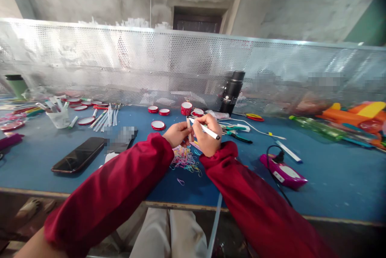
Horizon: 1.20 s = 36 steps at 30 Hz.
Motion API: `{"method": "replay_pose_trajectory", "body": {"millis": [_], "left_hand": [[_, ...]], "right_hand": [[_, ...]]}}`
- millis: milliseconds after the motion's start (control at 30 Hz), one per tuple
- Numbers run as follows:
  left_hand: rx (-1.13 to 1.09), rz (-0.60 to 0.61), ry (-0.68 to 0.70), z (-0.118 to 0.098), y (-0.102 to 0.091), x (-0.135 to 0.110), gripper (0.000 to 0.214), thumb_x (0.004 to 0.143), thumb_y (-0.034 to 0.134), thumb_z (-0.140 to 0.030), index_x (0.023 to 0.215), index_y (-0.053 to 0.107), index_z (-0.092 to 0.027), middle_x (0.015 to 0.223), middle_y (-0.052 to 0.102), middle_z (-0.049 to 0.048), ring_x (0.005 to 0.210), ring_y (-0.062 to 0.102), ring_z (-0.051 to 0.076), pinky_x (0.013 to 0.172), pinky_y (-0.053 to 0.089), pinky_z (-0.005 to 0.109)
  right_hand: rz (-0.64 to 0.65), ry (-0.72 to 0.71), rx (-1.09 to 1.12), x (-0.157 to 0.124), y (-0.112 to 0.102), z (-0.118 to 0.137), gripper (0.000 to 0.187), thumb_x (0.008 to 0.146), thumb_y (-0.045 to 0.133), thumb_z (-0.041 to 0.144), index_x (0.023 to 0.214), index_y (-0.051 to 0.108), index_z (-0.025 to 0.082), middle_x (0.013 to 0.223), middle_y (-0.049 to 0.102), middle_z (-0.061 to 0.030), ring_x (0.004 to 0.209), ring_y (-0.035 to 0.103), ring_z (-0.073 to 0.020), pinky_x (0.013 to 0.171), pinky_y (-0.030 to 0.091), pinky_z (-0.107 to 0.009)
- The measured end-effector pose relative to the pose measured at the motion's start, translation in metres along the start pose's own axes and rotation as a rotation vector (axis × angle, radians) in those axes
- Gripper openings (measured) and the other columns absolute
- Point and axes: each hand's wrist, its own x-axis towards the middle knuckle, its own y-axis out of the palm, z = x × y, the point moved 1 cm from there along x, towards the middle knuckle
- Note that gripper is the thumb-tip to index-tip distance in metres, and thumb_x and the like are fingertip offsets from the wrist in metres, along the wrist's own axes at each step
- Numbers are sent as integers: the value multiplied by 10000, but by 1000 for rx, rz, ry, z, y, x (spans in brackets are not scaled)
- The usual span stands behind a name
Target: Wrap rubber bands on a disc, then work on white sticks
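My right hand [207, 139] is closed around a white marker pen [211, 132] with a dark end, its tip pointing toward my left hand. My left hand [177, 133] pinches a small pale strip [189, 135], held upright where the pen's tip meets it or comes very close; I cannot tell which. Beneath both hands lies a pile of thin pastel elastic bands [184, 158], partly hidden by my wrists. One purple loop [180, 182] rests apart from the pile, nearer the table's front edge.
Phone [79, 155], cup of markers [58, 118] and loose white sticks [104, 118] are on the left. Red-rimmed round lids [158, 125] and a black bottle [233, 93] stand behind my hands. Pliers [239, 136], a corded purple device [283, 171] and orange toys [352, 114] occupy the right.
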Motion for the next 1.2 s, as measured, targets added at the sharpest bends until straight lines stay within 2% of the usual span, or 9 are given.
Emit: {"method": "replay_pose_trajectory", "body": {"millis": [133,333,567,800,1033,1200], "left_hand": [[-5,0,11,0,0,0,98,915,471,-176,835,520,-151,638,583,-20,452,535,74,426,432,189],[-9,-6,-9,1,0,0,131,935,422,-186,860,523,-150,648,590,-13,447,530,74,426,434,194],[-13,5,23,2,-1,1,122,905,519,-242,822,520,-153,645,589,-18,457,538,74,431,435,188],[-28,5,15,4,-1,2,134,912,516,-261,833,526,-153,646,596,-15,450,535,69,432,432,183],[-5,4,23,3,-1,2,119,919,455,-193,823,511,-150,656,589,-12,459,537,69,432,436,182],[-20,1,11,2,-1,1,122,913,504,-244,834,519,-153,650,593,-17,454,530,59,433,429,169]], "right_hand": [[37,23,12,-1,1,-1,76,824,586,238,755,571,208,655,601,22,562,555,-127,558,438,-257],[-10,23,-4,0,0,-1,86,828,585,238,752,559,208,655,597,23,558,547,-125,553,433,-255],[29,16,12,-1,0,3,88,830,583,238,750,565,208,649,597,24,570,549,-127,565,437,-256],[0,31,11,-1,0,-2,81,827,584,237,756,565,205,670,606,17,575,555,-128,566,432,-258],[22,39,0,-1,1,-1,84,826,585,250,755,566,210,649,609,20,569,568,-133,563,443,-261],[13,47,-6,-1,0,-3,92,834,574,273,764,566,214,657,609,15,579,573,-141,556,449,-266]]}}
